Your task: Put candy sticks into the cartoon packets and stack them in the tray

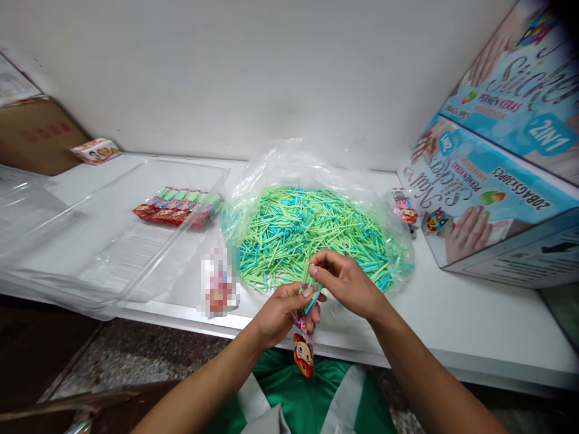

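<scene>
Over the table's front edge, my left hand [284, 307] is closed on a small printed packet [303, 355], whose cartoon face with red hair hangs below the fingers. Thin green and blue sticks [312, 298] show at the packet's upper end, between both hands. My right hand [346, 280] pinches green sticks [307, 274] there with thumb and forefinger. Just beyond my hands lies a large clear plastic bag [289, 160], spread open and heaped with loose green and blue sticks [312, 229]. Another packet [219, 289], blurred by pixelation, lies on the table left of my hands.
On the left, a clear plastic tray [104, 241] holds a row of filled packets [176, 208]. A brown carton [38, 132] and a small box [96, 150] stand behind it. Blue printed boxes [493, 193] are stacked at right, with more packets [404, 208] beside them.
</scene>
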Demonstrator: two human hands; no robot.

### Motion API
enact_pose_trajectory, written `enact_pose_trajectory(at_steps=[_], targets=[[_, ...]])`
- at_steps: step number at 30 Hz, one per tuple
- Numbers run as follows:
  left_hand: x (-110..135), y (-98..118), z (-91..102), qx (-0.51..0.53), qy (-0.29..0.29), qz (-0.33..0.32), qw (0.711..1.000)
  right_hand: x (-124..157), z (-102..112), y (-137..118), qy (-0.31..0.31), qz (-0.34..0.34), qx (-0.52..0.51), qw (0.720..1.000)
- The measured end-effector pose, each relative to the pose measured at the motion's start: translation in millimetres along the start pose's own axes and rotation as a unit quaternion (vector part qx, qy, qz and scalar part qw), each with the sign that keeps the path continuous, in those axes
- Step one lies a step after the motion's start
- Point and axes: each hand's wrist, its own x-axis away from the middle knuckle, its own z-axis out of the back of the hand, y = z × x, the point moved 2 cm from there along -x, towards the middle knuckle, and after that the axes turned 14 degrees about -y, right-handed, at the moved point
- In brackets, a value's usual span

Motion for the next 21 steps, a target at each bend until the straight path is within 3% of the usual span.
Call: enact_pose_trajectory(at_steps=[7,14,21], targets=[[-0.5,-2.4,0.2,-0.001,-0.005,0.006,1.000,-0.6,-3.4,5.7,0.040,-0.007,-0.007,0.999],[0.9,-0.4,-0.4,0.002,-0.010,0.003,1.000,2.8,-4.4,-1.2,0.006,0.008,0.011,1.000],[1.9,-2.8,0.6,-0.019,-0.017,0.001,1.000,2.0,-4.7,1.1,0.016,0.004,0.033,0.999]])
